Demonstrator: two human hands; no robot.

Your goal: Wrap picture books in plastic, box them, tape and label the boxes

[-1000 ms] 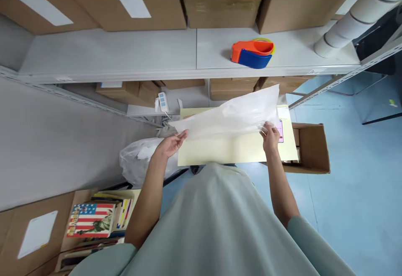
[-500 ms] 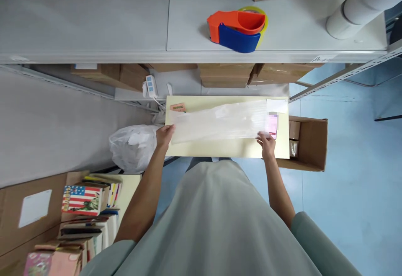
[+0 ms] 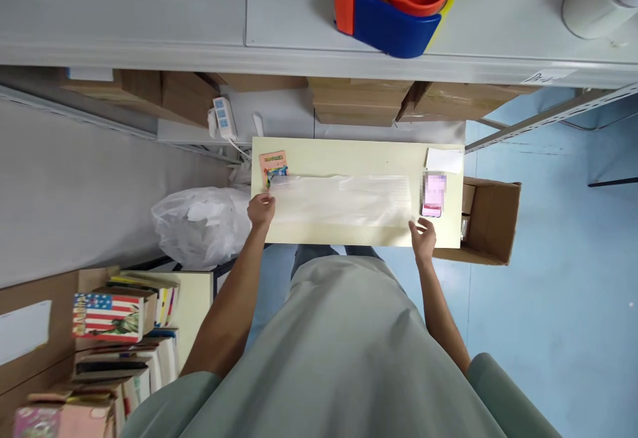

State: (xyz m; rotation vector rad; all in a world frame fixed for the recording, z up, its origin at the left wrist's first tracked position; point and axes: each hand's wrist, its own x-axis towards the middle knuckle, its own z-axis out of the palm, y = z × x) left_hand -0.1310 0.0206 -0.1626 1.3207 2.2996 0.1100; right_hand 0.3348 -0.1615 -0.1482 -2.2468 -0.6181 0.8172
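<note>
Sheet (image 3: 341,202) is now flat on the table (image 3: 349,159), clear of the phone (image 3: 433,193); spread looks done. Your left hand (image 3: 261,210) is at its edge, grip unclear; right hand (image 3: 423,238) by the corner, fingers parted.

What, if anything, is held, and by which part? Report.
Cannot be told: the left hand is at the left edge of a thin, translucent white, plastic-looking rectangular sheet, the right hand by its near right corner.

Sheet (image 3: 343,204) on table (image 3: 349,157), booklet (image 3: 273,161) at sheet's back left corner, phone (image 3: 433,193) right of sheet
</note>
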